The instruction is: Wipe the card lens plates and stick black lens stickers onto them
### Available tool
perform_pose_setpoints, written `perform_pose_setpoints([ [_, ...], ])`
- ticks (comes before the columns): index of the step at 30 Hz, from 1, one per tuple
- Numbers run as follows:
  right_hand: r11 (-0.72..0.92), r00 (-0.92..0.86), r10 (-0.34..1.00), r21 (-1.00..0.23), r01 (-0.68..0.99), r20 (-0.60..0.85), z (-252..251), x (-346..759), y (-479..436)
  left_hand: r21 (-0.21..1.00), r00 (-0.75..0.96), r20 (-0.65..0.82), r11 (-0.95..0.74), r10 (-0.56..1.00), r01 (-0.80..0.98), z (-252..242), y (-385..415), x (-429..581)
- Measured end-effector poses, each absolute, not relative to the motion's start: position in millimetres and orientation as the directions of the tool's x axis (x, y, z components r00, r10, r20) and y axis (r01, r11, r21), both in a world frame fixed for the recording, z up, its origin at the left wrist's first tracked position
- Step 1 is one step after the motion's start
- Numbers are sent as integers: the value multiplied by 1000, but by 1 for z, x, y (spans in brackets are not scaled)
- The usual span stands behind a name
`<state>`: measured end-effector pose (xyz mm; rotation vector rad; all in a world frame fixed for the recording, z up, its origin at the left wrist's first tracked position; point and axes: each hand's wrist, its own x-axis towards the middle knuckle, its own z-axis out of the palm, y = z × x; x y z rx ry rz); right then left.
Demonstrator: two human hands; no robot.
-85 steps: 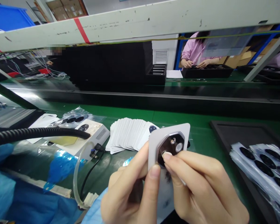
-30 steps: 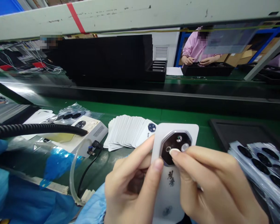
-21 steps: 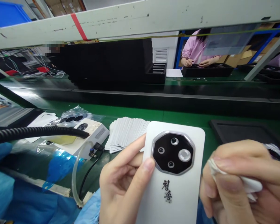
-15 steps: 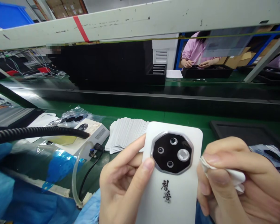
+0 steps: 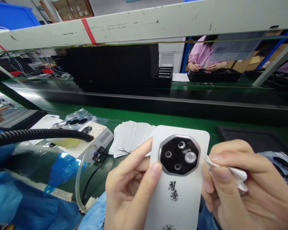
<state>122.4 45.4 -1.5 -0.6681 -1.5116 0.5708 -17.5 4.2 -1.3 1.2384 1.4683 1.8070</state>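
Observation:
My left hand (image 5: 128, 191) grips a white phone back cover (image 5: 182, 198) by its left edge, thumb on the face. The cover carries a black octagonal camera plate (image 5: 179, 155) with several lenses and dark characters below it. My right hand (image 5: 240, 191) sits just right of the cover, fingers pinched on a small white wipe (image 5: 230, 172) whose tip touches the cover's right edge.
A fanned stack of white cards (image 5: 132, 137) lies on the green bench behind the cover. A white box (image 5: 91, 140), a black corrugated hose (image 5: 38, 135) and bagged parts are at left. A black tray (image 5: 254, 137) with bagged camera plates is at right. A person in pink works across the conveyor.
My right hand was rubbing the camera plate with the wipe, then pulled off to the right of the cover. The cover came closer and turned square to me.

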Motion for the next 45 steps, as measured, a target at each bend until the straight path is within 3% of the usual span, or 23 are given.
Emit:
perform_pose_setpoints([
  [6, 721, 26, 687, -685, 106, 727, -2, 120, 45, 937, -466, 285, -346, 838, -48, -1, 6, -14],
  [31, 757, 29, 640, -636, 151, 768, -3, 124, 44, 956, -489, 116, -230, 865, -181, 7, 5, -8],
  [36, 813, -198, 556, -478, 334, 807, 1, 130, 48, 954, -533, 214, -293, 819, -66, 3, 5, -5],
  [38, 775, -157, 544, -422, 469, 824, 2, 124, 43, 951, -544, 285, -304, 789, 57, -1, 4, -5],
  [41, 649, 14, 570, -460, 606, 822, 2, 110, 30, 926, -532, 373, -273, 760, 259, -7, 1, -7],
  [45, 587, -83, 636, -412, 696, 767, 0, 102, 21, 877, -466, 455, -292, 759, 381, -12, -1, -7],
])
